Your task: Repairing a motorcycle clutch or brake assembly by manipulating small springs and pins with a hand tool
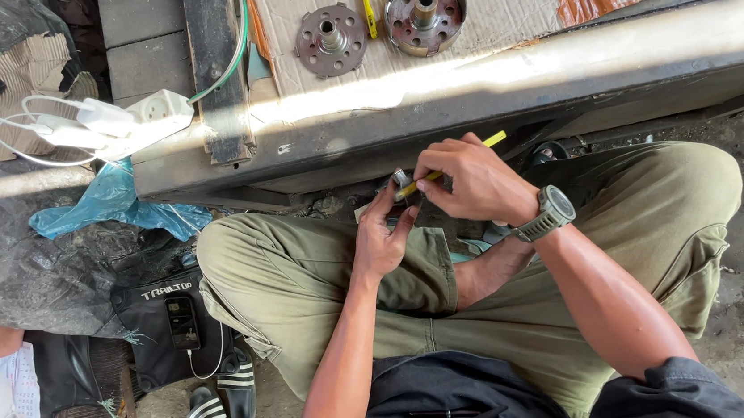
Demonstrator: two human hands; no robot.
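1. Our left hand (380, 237) cups a small metal part (400, 180) above our knee.
2. Right hand (475, 180) grips a yellow-handled tool (447, 166), tip on the part.
3. We judge prying or scraping underway; next needs steady tip pressure.

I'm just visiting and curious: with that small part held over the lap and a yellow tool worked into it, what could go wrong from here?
1. The yellow-handled tool in the right hand could slip off the small metal part and jab the left hand, whose grip is bare.
2. The part is held in the air above the legs and gritty ground; if dropped it might be lost.
3. The white power strip with chargers lies near the work, a possible snag.
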